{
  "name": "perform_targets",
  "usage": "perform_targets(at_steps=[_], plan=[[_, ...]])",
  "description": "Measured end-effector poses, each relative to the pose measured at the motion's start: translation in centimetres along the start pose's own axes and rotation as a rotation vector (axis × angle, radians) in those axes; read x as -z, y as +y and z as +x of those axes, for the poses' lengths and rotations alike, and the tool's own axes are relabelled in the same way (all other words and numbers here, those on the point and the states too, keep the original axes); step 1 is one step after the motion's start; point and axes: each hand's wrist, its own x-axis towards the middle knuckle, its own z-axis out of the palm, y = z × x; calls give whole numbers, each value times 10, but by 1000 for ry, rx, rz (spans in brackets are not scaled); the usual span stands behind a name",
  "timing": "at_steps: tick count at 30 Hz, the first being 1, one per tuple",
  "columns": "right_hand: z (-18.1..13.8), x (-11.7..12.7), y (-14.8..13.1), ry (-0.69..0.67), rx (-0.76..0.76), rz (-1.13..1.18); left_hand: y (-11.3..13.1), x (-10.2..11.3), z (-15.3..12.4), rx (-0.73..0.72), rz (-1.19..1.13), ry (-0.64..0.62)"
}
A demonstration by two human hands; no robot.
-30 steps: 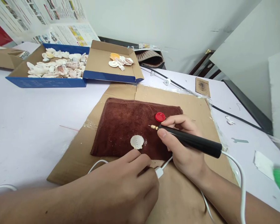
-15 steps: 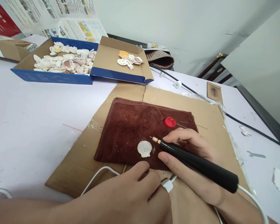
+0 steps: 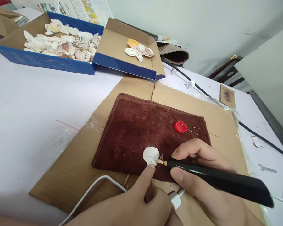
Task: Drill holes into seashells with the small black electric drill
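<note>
bright, diffuse | soft shadows | sheen on black tool [image 3: 221, 180] | edges stretched

Before you: pen tool [image 3: 219, 181] glossy black, its nose [image 3: 165, 163] brass-coloured; shell [image 3: 150, 153] white, with a row of dark dots; your cloth [image 3: 136, 125] reddish-brown; cap [image 3: 180, 126] red; shell box [image 3: 44, 61] blue outside, tan inside.

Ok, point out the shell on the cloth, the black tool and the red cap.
Shell [image 3: 151, 154]: head view, middle of its face.
Black tool [image 3: 221, 180]: head view, middle of barrel.
Red cap [image 3: 180, 127]: head view, inside its rim.
</note>
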Motion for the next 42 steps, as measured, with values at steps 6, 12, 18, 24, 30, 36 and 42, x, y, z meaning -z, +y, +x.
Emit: perform_targets(at_steps=[6, 12, 18, 24, 30, 36, 42], plan=[[3, -3, -2, -43, 18, 8, 0, 1, 1, 0, -4, 36], [4, -2, -3, -39, 32, -30, -1, 3, 1, -5, 6, 30], [3, -2, -3, -37, 42, -34, -1, 3, 2, 19, -36, 27], [-1, -2, 1, -54, 81, -48, -1, 3, 2, 18, -49, 17], [-7, 1, 3, -6, 80, -131, -1, 3, 2, 32, -53, 23], [-9, 3, 6, -40, 110, -151, -1, 3, 3, 19, -35, 30], [-5, 1, 5, -24, 191, -218, -3, 4, 4, 15, -30, 28]])
